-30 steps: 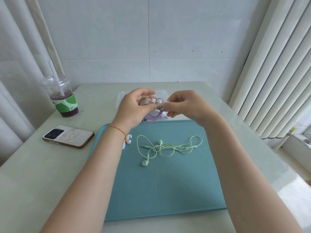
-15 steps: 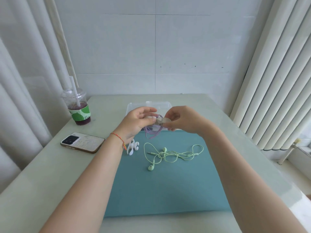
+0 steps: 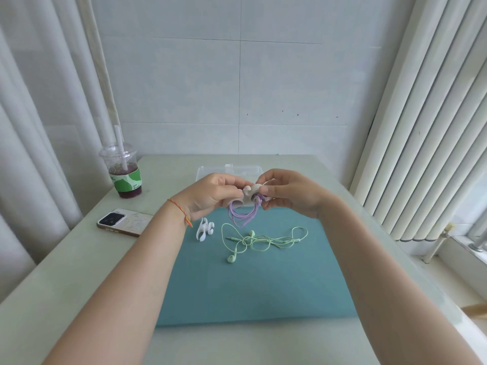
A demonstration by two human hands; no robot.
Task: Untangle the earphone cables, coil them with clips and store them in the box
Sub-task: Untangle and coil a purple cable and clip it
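Note:
Both my hands are raised over the far edge of the teal mat [image 3: 253,288]. My left hand [image 3: 210,196] and my right hand [image 3: 290,192] together pinch a beige clip [image 3: 249,194] with the coiled purple earphone cable [image 3: 243,216] hanging in loops below it. The green earphones [image 3: 259,241] lie loosely tangled on the mat, one earbud toward me. A white clip [image 3: 204,229] lies at the mat's left edge. The clear plastic box [image 3: 230,170] stands behind my hands, mostly hidden.
A phone [image 3: 123,222] lies face down on the pale table at left. A plastic cup [image 3: 123,173] with a straw and dark drink stands at the back left. Curtains hang left, vertical blinds right, a tiled wall behind.
My head has tilted up, so the scene sits lower in view. Both hands still hold the clip and purple cable; the loops now hang more visibly below the clip.

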